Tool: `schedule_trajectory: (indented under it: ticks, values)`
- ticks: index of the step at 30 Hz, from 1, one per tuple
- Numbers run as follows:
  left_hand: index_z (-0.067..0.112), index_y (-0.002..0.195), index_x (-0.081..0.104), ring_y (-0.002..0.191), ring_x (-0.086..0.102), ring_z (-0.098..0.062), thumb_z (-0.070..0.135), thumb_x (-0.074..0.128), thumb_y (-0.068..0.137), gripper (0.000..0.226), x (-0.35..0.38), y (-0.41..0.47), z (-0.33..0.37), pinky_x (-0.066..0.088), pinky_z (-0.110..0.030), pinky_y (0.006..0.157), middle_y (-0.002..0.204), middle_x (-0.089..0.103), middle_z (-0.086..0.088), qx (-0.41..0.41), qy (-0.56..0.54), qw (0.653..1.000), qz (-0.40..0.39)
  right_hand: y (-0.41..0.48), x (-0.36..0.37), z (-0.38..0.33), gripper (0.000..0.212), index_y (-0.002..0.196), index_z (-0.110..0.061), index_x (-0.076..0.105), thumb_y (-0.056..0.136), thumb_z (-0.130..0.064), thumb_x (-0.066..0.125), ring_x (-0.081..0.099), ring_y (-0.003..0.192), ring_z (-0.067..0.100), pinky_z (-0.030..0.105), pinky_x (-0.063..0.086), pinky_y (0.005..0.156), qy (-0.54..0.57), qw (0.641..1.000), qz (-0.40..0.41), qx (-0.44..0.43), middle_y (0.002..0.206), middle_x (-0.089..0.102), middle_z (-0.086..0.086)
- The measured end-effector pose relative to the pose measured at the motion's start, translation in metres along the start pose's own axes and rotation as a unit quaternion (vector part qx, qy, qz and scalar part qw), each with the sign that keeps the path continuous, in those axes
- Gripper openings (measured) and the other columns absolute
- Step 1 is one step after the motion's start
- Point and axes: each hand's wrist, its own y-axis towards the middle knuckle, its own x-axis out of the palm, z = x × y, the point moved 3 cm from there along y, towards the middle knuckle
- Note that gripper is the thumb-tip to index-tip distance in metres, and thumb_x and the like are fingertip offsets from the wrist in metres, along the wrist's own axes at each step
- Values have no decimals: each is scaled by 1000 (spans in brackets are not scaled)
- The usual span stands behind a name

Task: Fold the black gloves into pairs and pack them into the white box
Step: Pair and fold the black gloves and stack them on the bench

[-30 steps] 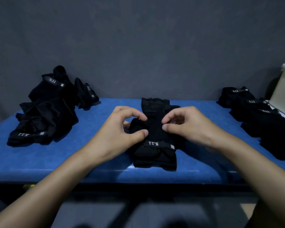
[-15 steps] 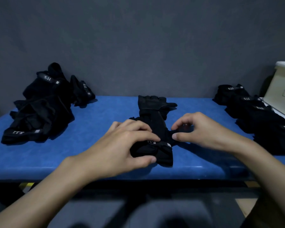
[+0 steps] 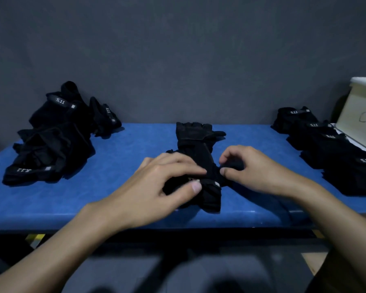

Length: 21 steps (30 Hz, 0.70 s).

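1. One blue bench (image 3: 114, 197).
2. Two hands: the left hand (image 3: 156, 187) and the right hand (image 3: 256, 172).
3. One white box (image 3: 359, 115), at the right edge.
4. Three groups of black gloves: one loose heap (image 3: 51, 144) on the left, one bundle (image 3: 194, 140) in the middle, one folded row (image 3: 336, 157) on the right.
5. The gloves within each group cannot be counted; the heap shows three white labels, the row four.
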Motion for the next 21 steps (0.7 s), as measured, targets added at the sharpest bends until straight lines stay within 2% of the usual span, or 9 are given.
schedule_trajectory:
  ticks: [3, 5, 6, 8, 11, 14, 17, 21]
  values:
    - [34, 119, 63, 120, 53, -7, 54, 40, 92, 41, -8, 4, -12, 43, -46, 102, 119, 56, 23, -75, -38, 993, 80, -1, -3, -13, 16, 106, -30, 63, 90, -29, 64, 51, 115, 3, 11, 35, 95, 87, 991, 79, -68, 113, 62, -15]
    - [37, 123, 57, 120, 50, -1, 62, 33, 88, 49, -8, 4, -24, 42, -45, 104, 122, 52, 25, -136, 1, 989, 53, 0, 0, -24, 25, 116, -27, 64, 90, -28, 64, 47, 122, -1, 2, 29, 96, 110, 985, 73, -111, 122, 60, -14]
    - [38, 126, 53, 120, 49, -1, 66, 30, 86, 55, -6, 2, -28, 39, -43, 106, 125, 49, 26, -149, 36, 988, 19, 0, 5, -26, 31, 121, -27, 64, 90, -30, 64, 43, 128, -3, 3, 27, 101, 111, 985, 51, -120, 129, 57, -13]
    - [36, 136, 48, 124, 46, -1, 70, 21, 83, 68, 0, -1, -31, 31, -34, 109, 136, 44, 25, -156, 99, 982, -39, 1, 15, -26, 43, 132, -28, 58, 91, -37, 63, 30, 139, -5, 14, 24, 113, 79, 991, -9, -109, 143, 47, -10]
    - [35, 145, 40, 134, 36, 0, 71, 12, 81, 79, 3, -4, -31, 23, -31, 112, 151, 35, 23, -165, 151, 972, -66, -1, 23, -21, 58, 145, -28, 44, 92, -48, 56, 20, 145, -2, 29, 19, 120, 5, 993, -78, -90, 155, 34, -5]
    - [36, 151, 32, 145, 24, -2, 72, 7, 80, 83, 3, -5, -32, 18, -35, 117, 160, 26, 17, -162, 196, 963, -94, -2, 23, -20, 67, 152, -27, 30, 93, -52, 49, 11, 145, -5, 34, 12, 123, -27, 988, -120, -92, 159, 25, -12]
    - [35, 154, 21, 147, 17, -4, 72, 1, 79, 86, 3, -6, -30, 17, -36, 116, 163, 19, 14, -156, 239, 951, -120, -2, 24, -17, 77, 156, -30, 11, 92, -62, 38, -4, 144, -10, 34, 1, 123, -83, 977, -180, -83, 161, 4, -20]
    - [37, 155, 12, 148, 13, -7, 73, -4, 76, 88, 3, -7, -28, 14, -36, 115, 164, 13, 11, -155, 273, 940, -132, -2, 23, -14, 78, 156, -32, 5, 92, -63, 36, -10, 141, -13, 32, -4, 123, -82, 974, -200, -70, 160, -4, -23]
